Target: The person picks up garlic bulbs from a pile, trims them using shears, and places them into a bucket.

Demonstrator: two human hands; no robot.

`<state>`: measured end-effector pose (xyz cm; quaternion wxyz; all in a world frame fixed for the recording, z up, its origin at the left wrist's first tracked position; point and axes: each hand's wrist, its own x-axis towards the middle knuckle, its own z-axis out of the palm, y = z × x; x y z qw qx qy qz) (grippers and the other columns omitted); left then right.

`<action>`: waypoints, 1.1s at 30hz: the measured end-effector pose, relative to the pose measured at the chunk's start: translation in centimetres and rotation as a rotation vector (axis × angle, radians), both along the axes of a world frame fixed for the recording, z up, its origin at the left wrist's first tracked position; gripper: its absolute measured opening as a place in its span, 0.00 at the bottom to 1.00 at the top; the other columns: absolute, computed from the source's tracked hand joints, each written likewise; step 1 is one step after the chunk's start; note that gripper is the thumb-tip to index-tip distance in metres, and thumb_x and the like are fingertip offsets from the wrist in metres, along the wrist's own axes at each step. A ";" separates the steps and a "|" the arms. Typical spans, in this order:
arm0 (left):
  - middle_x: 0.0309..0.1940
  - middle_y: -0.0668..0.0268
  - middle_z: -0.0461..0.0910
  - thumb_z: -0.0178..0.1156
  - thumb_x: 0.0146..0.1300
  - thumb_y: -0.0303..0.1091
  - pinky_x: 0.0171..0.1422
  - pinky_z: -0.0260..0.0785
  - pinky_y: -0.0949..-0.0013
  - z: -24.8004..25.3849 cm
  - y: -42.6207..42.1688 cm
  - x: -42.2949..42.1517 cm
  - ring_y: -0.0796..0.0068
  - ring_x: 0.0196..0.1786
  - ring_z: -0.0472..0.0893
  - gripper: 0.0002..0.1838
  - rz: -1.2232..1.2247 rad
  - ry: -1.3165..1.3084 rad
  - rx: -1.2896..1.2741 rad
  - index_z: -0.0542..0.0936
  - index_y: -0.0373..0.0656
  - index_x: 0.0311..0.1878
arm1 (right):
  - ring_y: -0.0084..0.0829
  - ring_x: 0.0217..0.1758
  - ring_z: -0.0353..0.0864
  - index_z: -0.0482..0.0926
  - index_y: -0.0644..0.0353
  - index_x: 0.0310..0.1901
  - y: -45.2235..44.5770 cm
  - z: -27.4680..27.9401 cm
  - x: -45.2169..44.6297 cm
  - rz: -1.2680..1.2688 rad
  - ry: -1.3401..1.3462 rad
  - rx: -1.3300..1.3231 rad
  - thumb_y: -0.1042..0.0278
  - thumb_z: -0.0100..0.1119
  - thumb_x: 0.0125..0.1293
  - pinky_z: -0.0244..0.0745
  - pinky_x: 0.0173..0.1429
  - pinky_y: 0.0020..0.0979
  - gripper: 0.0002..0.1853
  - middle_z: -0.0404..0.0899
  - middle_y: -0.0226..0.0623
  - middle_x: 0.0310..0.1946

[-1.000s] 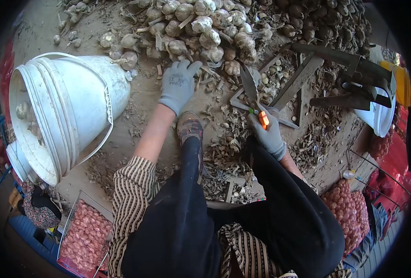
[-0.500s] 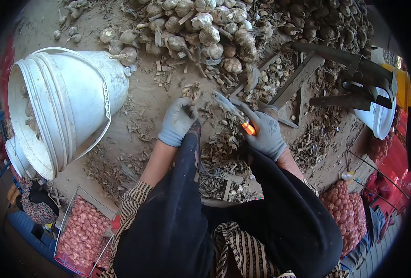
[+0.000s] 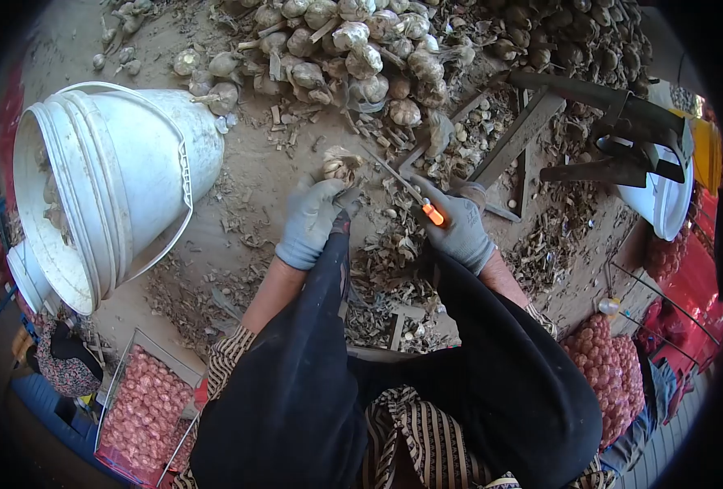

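Observation:
My gloved left hand (image 3: 311, 218) is closed on a garlic bulb (image 3: 341, 165), which shows above its fingertips over my knee. To its right, my gloved right hand (image 3: 457, 226) grips the orange handle of a pair of shears (image 3: 407, 186). The metal blades point up and left towards the bulb, with a small gap between them. Beyond both hands lies a heap of garlic bulbs (image 3: 353, 49) with dry stems.
A large white bucket (image 3: 141, 155) lies tipped at the left with bulbs inside. A metal frame (image 3: 516, 138) stands on the right, near a yellow bucket (image 3: 706, 155). Red nets of garlic (image 3: 145, 403) sit lower left, beside a person (image 3: 66, 359).
My left hand has come back from the heap and now holds a bulb. My right hand has turned the shears from pointing away to pointing left, near the bulb.

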<state>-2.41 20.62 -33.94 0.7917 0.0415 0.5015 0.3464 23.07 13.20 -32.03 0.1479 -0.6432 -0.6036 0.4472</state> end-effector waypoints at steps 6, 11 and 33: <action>0.57 0.53 0.76 0.64 0.63 0.25 0.49 0.77 0.65 4.7 1.7 -4.5 0.60 0.54 0.79 0.25 0.289 -0.577 0.158 0.72 0.35 0.64 | 0.55 0.41 0.84 0.68 0.53 0.72 0.1 0.1 0.2 -0.086 0.105 0.014 0.63 0.64 0.65 0.77 0.46 0.43 0.33 0.83 0.56 0.36; 0.51 0.61 0.70 0.73 0.56 0.36 0.46 0.71 0.69 14.5 7.3 -8.9 0.73 0.47 0.72 0.41 0.484 -0.697 0.722 0.65 0.30 0.69 | 0.52 0.40 0.84 0.67 0.52 0.73 -0.1 0.0 0.3 -0.119 0.120 -0.026 0.63 0.65 0.65 0.76 0.45 0.42 0.34 0.83 0.53 0.35; 0.40 0.61 0.80 0.76 0.48 0.40 0.50 0.75 0.60 -2.1 13.7 -0.5 0.64 0.46 0.81 0.24 -0.693 1.380 1.093 0.79 0.40 0.46 | 0.54 0.47 0.83 0.69 0.56 0.71 0.6 0.3 0.3 -0.115 -0.005 0.127 0.59 0.63 0.67 0.76 0.52 0.44 0.32 0.84 0.54 0.44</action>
